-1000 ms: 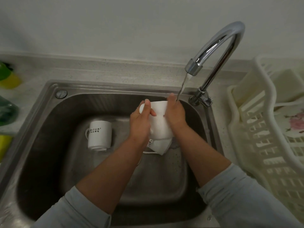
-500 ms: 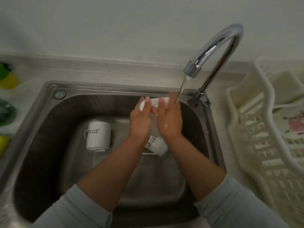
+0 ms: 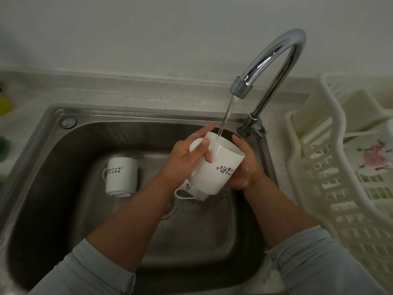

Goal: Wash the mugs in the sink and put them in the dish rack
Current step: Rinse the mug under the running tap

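Observation:
I hold a white mug (image 3: 214,169) with dark lettering over the steel sink (image 3: 89,133), tilted with its mouth up toward the tap. Water from the faucet (image 3: 274,67) runs into the mug's rim. My left hand (image 3: 185,160) grips the mug by its handle side, thumb across the wall. My right hand (image 3: 244,165) wraps around the mug's far side from below. A second white mug (image 3: 121,175) stands upside down on the sink floor at the left. A third mug (image 3: 189,191) lies under the held one, mostly hidden.
A cream plastic dish rack (image 3: 331,188) stands on the counter right of the sink, with a flowered plate (image 3: 374,156) and cream containers in it. Yellow and green items (image 3: 4,105) sit at the far left counter edge. The drain (image 3: 170,207) lies under my left forearm.
The mug has turned from nearly bottom-up to mouth-up under the water stream. My right hand slid from its front face to its far side.

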`<action>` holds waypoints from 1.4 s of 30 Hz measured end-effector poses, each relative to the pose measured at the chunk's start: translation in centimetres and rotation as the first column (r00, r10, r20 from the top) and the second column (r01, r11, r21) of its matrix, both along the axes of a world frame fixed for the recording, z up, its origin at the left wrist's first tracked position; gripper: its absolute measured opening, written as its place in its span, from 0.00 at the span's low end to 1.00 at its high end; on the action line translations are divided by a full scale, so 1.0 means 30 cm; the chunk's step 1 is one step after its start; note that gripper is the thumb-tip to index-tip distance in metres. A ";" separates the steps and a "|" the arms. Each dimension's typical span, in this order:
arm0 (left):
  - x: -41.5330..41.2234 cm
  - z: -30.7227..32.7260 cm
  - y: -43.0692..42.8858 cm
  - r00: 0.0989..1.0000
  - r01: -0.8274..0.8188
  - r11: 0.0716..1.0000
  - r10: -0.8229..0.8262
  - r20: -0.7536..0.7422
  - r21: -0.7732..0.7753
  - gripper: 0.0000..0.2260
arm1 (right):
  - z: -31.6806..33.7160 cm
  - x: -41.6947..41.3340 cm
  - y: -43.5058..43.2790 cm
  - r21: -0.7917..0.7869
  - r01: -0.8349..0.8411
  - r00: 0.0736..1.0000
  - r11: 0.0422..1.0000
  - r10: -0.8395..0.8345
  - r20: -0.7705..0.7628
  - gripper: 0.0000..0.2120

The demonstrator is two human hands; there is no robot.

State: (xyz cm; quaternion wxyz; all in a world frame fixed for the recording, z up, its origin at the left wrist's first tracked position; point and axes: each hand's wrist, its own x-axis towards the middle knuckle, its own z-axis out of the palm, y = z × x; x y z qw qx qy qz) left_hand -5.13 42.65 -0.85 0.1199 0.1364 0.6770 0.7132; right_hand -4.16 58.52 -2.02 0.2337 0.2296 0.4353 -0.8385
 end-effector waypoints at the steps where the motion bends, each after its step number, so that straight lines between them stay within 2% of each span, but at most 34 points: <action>1: -0.003 0.006 -0.006 0.999 0.026 1.000 -0.026 -0.027 0.003 0.18 | -0.005 0.003 0.004 -0.029 -0.029 1.000 0.999 0.029 -0.005 0.30; 4: -0.025 0.004 -0.030 0.995 0.014 1.000 -0.011 -0.103 0.027 0.17 | 0.000 0.004 -0.023 -0.126 -0.039 0.998 0.991 0.033 -0.048 0.27; 6: -0.032 -0.003 -0.036 0.989 -0.117 0.989 0.124 -0.079 0.091 0.16 | 0.008 -0.008 -0.056 -0.133 0.025 0.997 0.991 -0.035 -0.076 0.27; 7: -0.029 -0.011 -0.031 0.974 -0.220 0.969 0.224 -0.030 0.109 0.15 | 0.014 -0.013 -0.074 -0.108 0.054 0.994 0.993 -0.063 -0.085 0.30; 9: -0.013 -0.013 -0.010 0.895 -0.441 0.895 0.434 0.106 0.060 0.07 | 0.012 -0.022 -0.101 -0.001 0.098 0.990 0.995 -0.098 -0.101 0.40; 10: -0.007 -0.014 0.004 0.839 -0.527 0.850 0.520 0.161 -0.005 0.09 | 0.006 -0.023 -0.107 0.050 0.124 0.987 0.991 -0.118 -0.111 0.42; 12: -0.012 -0.020 0.025 0.773 -0.571 0.818 0.563 0.293 -0.069 0.12 | -0.007 -0.015 -0.116 0.090 0.155 0.980 0.984 -0.141 -0.138 0.40; 14: -0.026 -0.018 0.039 0.747 -0.497 0.863 0.479 0.462 -0.091 0.16 | -0.026 -0.004 -0.112 0.106 0.181 0.971 0.978 -0.160 -0.177 0.34; 16: -0.031 -0.022 0.038 0.685 -0.342 0.933 0.327 0.651 -0.109 0.32 | -0.034 0.009 -0.101 0.148 0.195 0.946 0.970 -0.146 -0.288 0.30; 17: -0.031 -0.024 0.031 0.651 -0.254 0.963 0.242 0.720 -0.094 0.36 | -0.032 0.016 -0.096 0.196 0.190 0.934 0.962 -0.116 -0.339 0.27; 19: -0.039 -0.038 0.014 0.607 -0.125 0.992 0.085 0.790 -0.011 0.33 | -0.033 0.027 -0.086 0.298 0.164 0.921 0.940 -0.038 -0.387 0.24; 21: -0.040 -0.044 -0.001 0.593 -0.133 0.989 0.025 0.804 0.068 0.25 | -0.039 0.041 -0.077 0.348 0.101 0.909 0.932 0.055 -0.413 0.22; 22: -0.032 -0.045 0.000 0.616 -0.151 0.984 0.020 0.787 0.094 0.21 | -0.043 0.045 -0.072 0.346 0.089 0.908 0.934 0.066 -0.414 0.21; 23: -0.024 -0.056 0.004 0.676 -0.164 0.982 0.044 0.736 0.092 0.20 | -0.036 0.044 -0.073 0.325 0.090 0.923 0.942 0.043 -0.382 0.21; 25: -0.010 -0.092 0.007 0.838 -0.160 0.987 0.129 0.530 0.012 0.24 | -0.026 0.031 -0.083 0.259 0.063 0.971 0.964 0.001 -0.239 0.23; 26: -0.004 -0.100 -0.002 0.906 -0.147 0.988 0.150 0.395 -0.039 0.27 | -0.025 0.020 -0.087 0.260 0.025 0.986 0.965 0.018 -0.164 0.21; 28: 0.001 -0.111 -0.037 0.969 -0.124 0.984 0.147 0.198 -0.124 0.27 | -0.031 -0.017 -0.095 0.296 -0.095 0.992 0.950 0.116 -0.057 0.17; 31: -0.005 -0.115 -0.070 0.993 -0.111 0.975 0.117 0.020 -0.191 0.27 | -0.025 -0.087 -0.123 0.358 -0.195 0.980 0.913 0.193 0.043 0.24; 33: -0.008 -0.108 -0.066 0.993 -0.111 0.966 0.100 -0.061 -0.235 0.27 | 0.010 -0.134 -0.141 0.424 -0.208 0.978 0.881 0.186 0.095 0.23; 35: -0.025 -0.104 -0.058 0.987 -0.159 0.963 0.148 -0.063 -0.220 0.26 | 0.039 -0.180 -0.154 0.525 -0.205 0.979 0.826 0.168 0.118 0.23; 37: -0.051 -0.102 -0.056 0.982 -0.188 0.963 0.180 -0.057 -0.194 0.26 | 0.037 -0.207 -0.158 0.708 -0.224 0.970 0.670 0.227 0.093 0.24; 39: -0.078 -0.106 -0.056 0.984 -0.176 0.967 0.172 -0.034 -0.185 0.26 | 0.035 -0.205 -0.161 0.826 -0.254 0.930 0.502 0.362 0.066 0.25; 40: -0.085 -0.111 -0.053 0.986 -0.164 0.969 0.163 -0.019 -0.186 0.26 | 0.029 -0.200 -0.162 0.845 -0.252 0.912 0.471 0.407 0.044 0.24; 42: -0.081 -0.121 -0.047 0.991 -0.131 0.972 0.129 -0.025 -0.193 0.28 | 0.031 -0.201 -0.160 0.833 -0.241 0.919 0.498 0.394 0.030 0.24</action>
